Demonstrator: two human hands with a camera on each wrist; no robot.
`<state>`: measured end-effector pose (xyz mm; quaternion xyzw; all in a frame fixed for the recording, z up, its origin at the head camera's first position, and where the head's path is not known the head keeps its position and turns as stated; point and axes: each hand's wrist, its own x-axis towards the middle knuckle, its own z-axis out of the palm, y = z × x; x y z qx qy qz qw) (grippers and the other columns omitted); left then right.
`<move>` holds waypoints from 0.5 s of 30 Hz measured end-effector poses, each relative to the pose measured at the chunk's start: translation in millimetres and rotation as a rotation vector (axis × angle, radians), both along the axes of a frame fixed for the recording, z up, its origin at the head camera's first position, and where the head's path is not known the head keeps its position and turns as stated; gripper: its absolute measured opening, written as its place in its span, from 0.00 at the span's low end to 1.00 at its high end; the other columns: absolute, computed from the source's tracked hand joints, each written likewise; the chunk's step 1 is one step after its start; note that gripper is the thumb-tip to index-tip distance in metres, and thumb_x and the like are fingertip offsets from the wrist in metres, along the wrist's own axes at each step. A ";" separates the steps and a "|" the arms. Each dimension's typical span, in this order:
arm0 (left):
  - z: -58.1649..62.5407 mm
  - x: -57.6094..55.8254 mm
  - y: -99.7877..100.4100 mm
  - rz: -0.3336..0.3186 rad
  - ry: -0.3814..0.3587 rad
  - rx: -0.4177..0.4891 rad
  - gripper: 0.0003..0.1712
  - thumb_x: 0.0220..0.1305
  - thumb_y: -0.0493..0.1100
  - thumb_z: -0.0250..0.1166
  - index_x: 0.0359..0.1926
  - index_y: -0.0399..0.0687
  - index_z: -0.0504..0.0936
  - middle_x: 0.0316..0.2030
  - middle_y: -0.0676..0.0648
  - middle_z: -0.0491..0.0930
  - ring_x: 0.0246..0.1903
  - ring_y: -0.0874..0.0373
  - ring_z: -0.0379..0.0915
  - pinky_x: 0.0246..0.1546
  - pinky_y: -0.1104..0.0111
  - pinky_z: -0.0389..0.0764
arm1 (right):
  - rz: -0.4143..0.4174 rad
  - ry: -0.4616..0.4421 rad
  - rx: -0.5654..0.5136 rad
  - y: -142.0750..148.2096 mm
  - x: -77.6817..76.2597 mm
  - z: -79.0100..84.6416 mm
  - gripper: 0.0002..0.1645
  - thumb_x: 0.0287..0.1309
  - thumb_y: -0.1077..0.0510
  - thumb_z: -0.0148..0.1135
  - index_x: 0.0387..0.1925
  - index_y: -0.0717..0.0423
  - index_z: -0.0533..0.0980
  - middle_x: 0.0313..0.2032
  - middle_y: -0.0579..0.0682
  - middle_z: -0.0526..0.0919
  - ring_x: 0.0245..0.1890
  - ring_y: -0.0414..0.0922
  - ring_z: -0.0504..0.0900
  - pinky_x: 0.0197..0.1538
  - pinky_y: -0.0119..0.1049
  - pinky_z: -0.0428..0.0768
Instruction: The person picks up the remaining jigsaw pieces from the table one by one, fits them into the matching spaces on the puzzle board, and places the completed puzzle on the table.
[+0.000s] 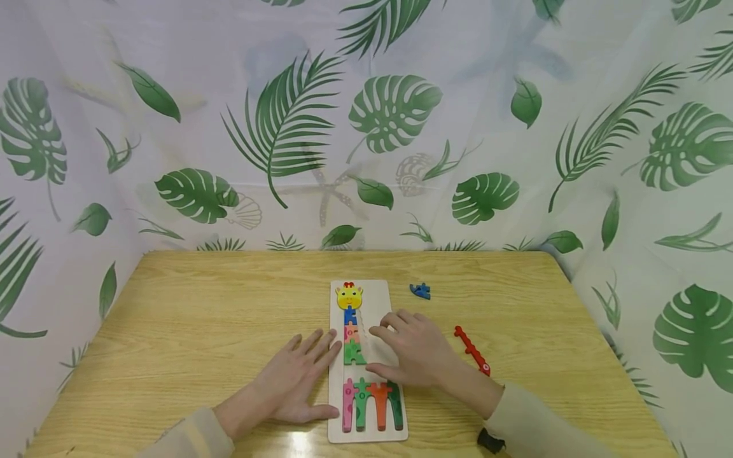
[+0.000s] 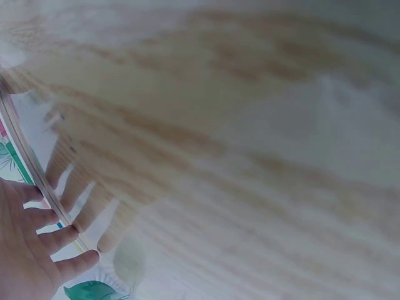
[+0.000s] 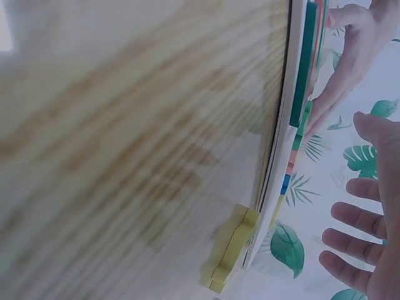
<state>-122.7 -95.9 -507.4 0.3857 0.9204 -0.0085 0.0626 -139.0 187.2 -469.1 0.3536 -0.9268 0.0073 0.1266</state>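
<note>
A giraffe puzzle board (image 1: pixel 375 296) lies on the table, long side away from me. A yellow head piece (image 1: pixel 349 297) sits at its far end, above a blue, a salmon and a green neck piece (image 1: pixel 353 353). Several leg pieces fill the near end, among them a pink leg (image 1: pixel 348 407) and an orange leg (image 1: pixel 380 407). My left hand (image 1: pixel 300 378) has its fingers spread, fingertips right at the board's left edge. Above the board's right side is my right hand (image 1: pixel 415 350), thumb and forefinger apart with nothing between them.
A loose blue piece (image 1: pixel 420 291) lies beyond the board's far right corner; its pale wooden side (image 3: pixel 231 250) shows in the right wrist view. Near my right wrist lies a long red piece (image 1: pixel 472 351). A leaf-patterned curtain (image 1: pixel 366 127) surrounds the wooden table (image 1: pixel 229 292).
</note>
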 end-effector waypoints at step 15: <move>0.3 -1.1 0.3 0.002 -0.020 -0.004 0.65 0.62 0.88 0.44 0.84 0.49 0.55 0.84 0.42 0.54 0.82 0.41 0.56 0.78 0.44 0.67 | -0.058 0.078 -0.064 23.7 6.4 8.1 0.38 0.50 0.24 0.74 0.55 0.42 0.85 0.47 0.44 0.87 0.47 0.44 0.85 0.47 0.39 0.89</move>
